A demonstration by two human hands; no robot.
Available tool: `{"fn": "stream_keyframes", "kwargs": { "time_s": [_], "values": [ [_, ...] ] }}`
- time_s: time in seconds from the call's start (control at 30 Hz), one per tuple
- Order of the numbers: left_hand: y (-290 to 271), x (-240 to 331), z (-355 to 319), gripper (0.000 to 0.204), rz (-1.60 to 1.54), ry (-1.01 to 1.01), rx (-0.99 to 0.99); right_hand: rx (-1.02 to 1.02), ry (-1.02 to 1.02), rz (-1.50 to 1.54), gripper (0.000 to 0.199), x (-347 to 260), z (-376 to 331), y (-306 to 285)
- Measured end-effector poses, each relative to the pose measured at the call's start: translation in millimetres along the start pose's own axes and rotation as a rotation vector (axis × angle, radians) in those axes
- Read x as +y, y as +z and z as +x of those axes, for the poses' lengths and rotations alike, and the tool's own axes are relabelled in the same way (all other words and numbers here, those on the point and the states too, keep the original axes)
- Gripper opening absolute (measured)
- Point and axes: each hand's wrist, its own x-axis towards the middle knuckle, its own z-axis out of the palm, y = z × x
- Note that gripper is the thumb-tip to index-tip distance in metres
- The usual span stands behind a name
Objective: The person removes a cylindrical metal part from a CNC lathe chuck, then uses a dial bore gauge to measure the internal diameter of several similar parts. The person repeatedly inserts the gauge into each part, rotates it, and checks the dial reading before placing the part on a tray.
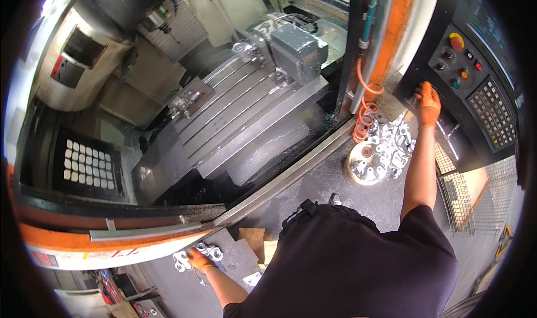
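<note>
My left hand [199,260], in an orange glove, is over a small group of silver ring-ended metal parts [212,253] on a grey table. Its fingers close on a metal part [180,257] at the group's left side. At the right, my right hand [428,104], also gloved in orange, is raised by the lower left edge of the black control panel [462,88]. Those fingers are curled together; what they hold, if anything, is too small to tell.
A machining centre stands open ahead, with a slotted table [235,111], a grey rotary unit [296,52] and a small fixture [191,97]. More metal parts [391,142] lie beside and in a round tub [363,179]. A coiled orange air hose [364,114] hangs beside the door frame.
</note>
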Motion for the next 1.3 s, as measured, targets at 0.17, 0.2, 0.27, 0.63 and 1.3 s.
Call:
{"fn": "stream_keyframes", "kwargs": {
  "time_s": [0.17,0.2,0.27,0.63,1.3],
  "values": [
    [-87,162,-6,0.074,-0.568,0.358,0.006,-0.378,-0.128,-0.32,0.059,-10,-32,119],
    [-101,189,-8,0.075,-0.531,0.404,-0.005,-0.435,-0.131,-0.263,0.058,-17,-42,143],
    [-113,226,-13,0.077,-0.464,0.491,-0.037,-0.472,-0.125,-0.266,0.054,-24,-43,169],
    [-81,221,67,0.054,-0.773,0.297,-0.027,-0.362,-0.012,-0.209,0.029,14,-32,204],
    [21,332,-68,0.016,-1.246,0.227,-0.659,-0.631,-0.205,-0.513,0.034,-60,-299,289]
  ]
}}
